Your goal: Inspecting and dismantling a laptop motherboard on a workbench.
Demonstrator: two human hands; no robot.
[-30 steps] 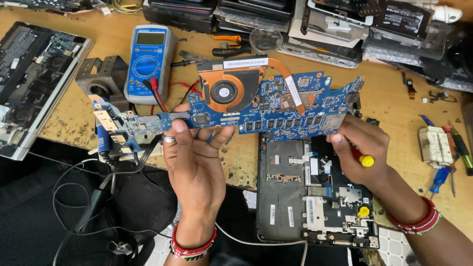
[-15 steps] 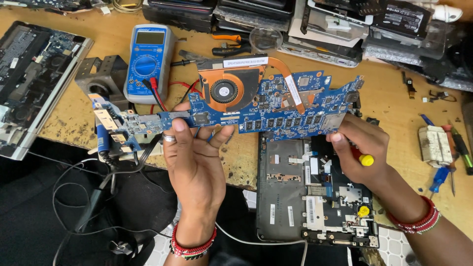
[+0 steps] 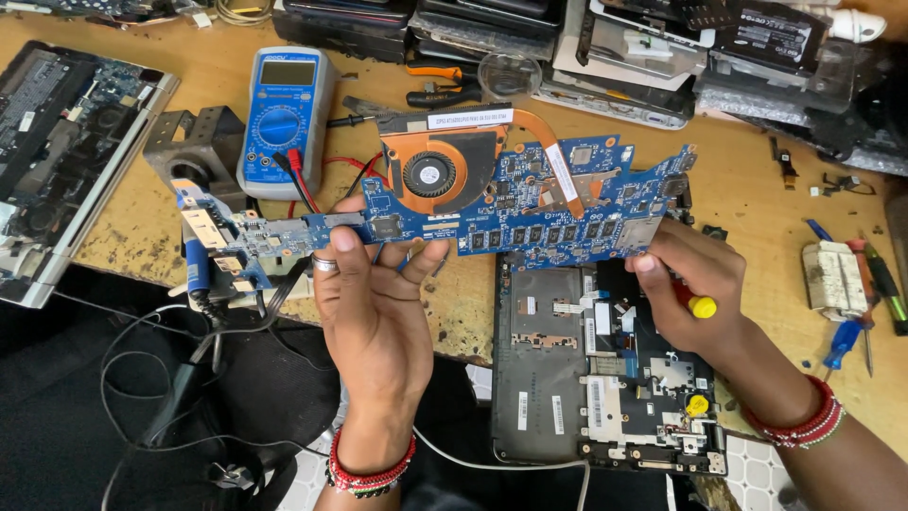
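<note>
I see the left hand [image 3: 378, 303] raised palm-up over the near edge of the wooden workbench [image 3: 757, 189], its fingers pinching the lower edge of a long blue laptop motherboard [image 3: 530, 213] near the board's middle, with a ring on one finger and a red beaded bracelet at the wrist. The right hand [image 3: 695, 293] grips the board's lower right corner with thumb and fingertips while also closing around a small screwdriver with a yellow-tipped handle [image 3: 702, 306] tucked in the palm. The board hangs level in the air between both hands, above the bench edge, with its copper-coloured cooling fan [image 3: 430, 173] and heat pipe facing up toward me. Directly under the board's right half lies an opened laptop base [image 3: 567, 378], dark, its inner frame exposed. Behind the board's left end stands a blue digital multimeter [image 3: 284, 118] with red and black leads plugged in. At the far left rests another opened laptop [image 3: 57, 151]. A blue-handled screwdriver [image 3: 842, 343] lies on the bench to the right, well apart from the right hand.
</note>
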